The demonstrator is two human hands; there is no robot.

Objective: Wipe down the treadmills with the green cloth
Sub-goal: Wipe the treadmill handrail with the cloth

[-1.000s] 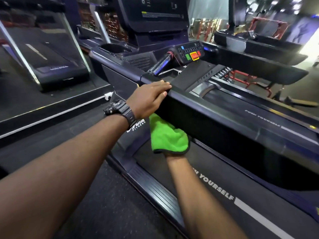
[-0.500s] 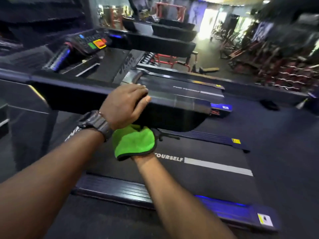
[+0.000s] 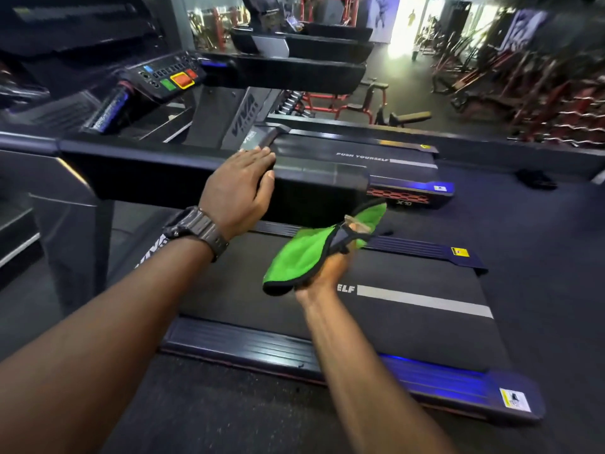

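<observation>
My left hand (image 3: 237, 191), with a dark watch on its wrist, rests over the black side handrail (image 3: 157, 168) of the nearest treadmill, fingers laid across the top and thumb on the near face. My right hand (image 3: 330, 263) grips the green cloth (image 3: 301, 253), which has a black edge. That hand is below the outer end of the handrail and clear of it, over the running belt (image 3: 409, 322). The cloth flaps out to both sides of the hand. The console (image 3: 170, 77) with green, orange and red buttons is at the upper left.
A second treadmill (image 3: 360, 152) stands parallel behind the first, and a third handrail (image 3: 294, 70) shows further back. Red weight benches and racks (image 3: 540, 103) fill the far right. Dark rubber floor (image 3: 540, 240) stretches to the right of the treadmill's rear end.
My right hand has come out from under the handrail with the cloth, moving right toward the rail's end. My left hand has slid the same way along the rail. My view swung right.
</observation>
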